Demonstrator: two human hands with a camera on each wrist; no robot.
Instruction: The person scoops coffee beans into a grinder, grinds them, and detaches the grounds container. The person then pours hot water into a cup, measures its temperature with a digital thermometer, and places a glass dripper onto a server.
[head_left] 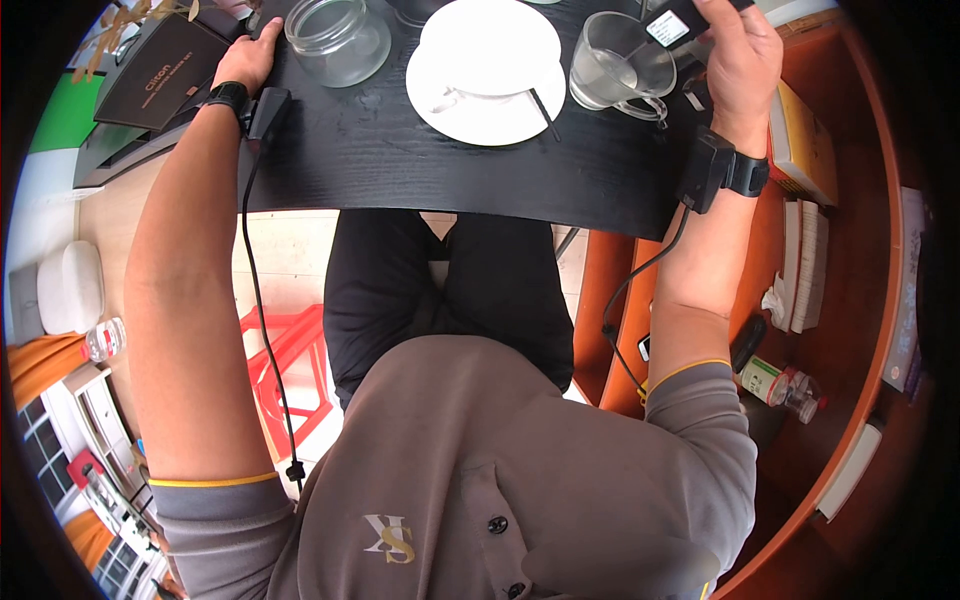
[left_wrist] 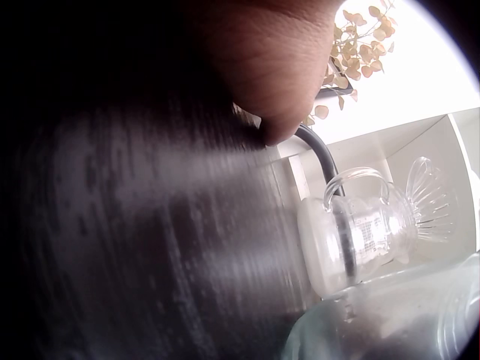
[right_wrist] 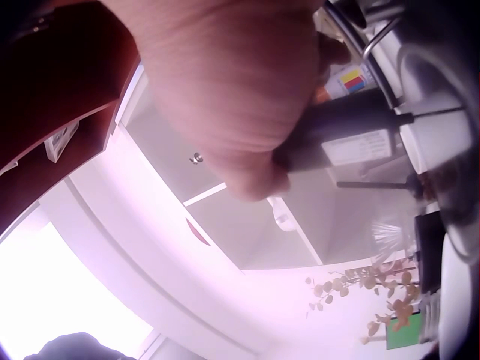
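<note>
My right hand (head_left: 742,70) grips a black handheld device (head_left: 676,24) with a white label. From its end a thin metal rod runs down into a clear glass mug (head_left: 598,88) holding clear liquid. In the right wrist view the thumb and palm wrap the dark body (right_wrist: 341,120) beside its label. My left hand (head_left: 250,62) rests on the black table near its left edge, its fingers partly cut off at the top of the head view. Its thumb (left_wrist: 281,112) lies against the tabletop in the left wrist view. An open glass jar (head_left: 340,55) stands just right of that hand.
A white plate (head_left: 455,122) with a white vessel (head_left: 490,45) and a thin black stick (head_left: 545,115) sits mid-table. A black box (head_left: 165,75) lies at the far left. Behind the jar stands a clear handled glass vessel (left_wrist: 367,232). Wooden shelving (head_left: 845,260) flanks my right arm.
</note>
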